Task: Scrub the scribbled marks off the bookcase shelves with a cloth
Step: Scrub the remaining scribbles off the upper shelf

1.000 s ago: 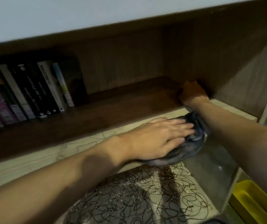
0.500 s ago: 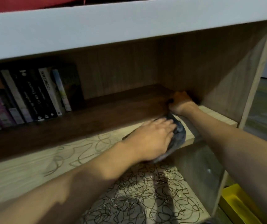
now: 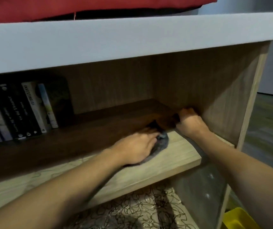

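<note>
Right now the fingers (image 3: 150,133) of the left hand (image 3: 135,147) lie flat and close together on top of the cloth (image 3: 163,142). They press it down instead of grabbing it, most likely so more of the cloth rubs the wood at once. The cloth is dark grey and bunched up. It sits on the upper shelf (image 3: 178,156), near the front edge and toward the right end, and part of it pokes out past the fingertips.

The right hand (image 3: 190,124) is curled into a loose fist in the back right corner of the same shelf, close against the side wall (image 3: 223,100). Its fingers are tucked under and in shadow, so I cannot tell if they hold anything. It looks like it leans there to keep the person steady while the other arm scrubs.

Faint pale squiggles (image 3: 38,174) show along the front edge of the upper shelf to the left of the cloth, so that part may need more rubbing. The lower shelf (image 3: 149,210) is covered with thick black scribbles and looks untouched, so a lot of the job is left.

A row of books (image 3: 25,111) stands at the back left of the upper shelf, well apart from both hands. Something yellow (image 3: 241,219) sits by the bottom right corner of the bookcase.
</note>
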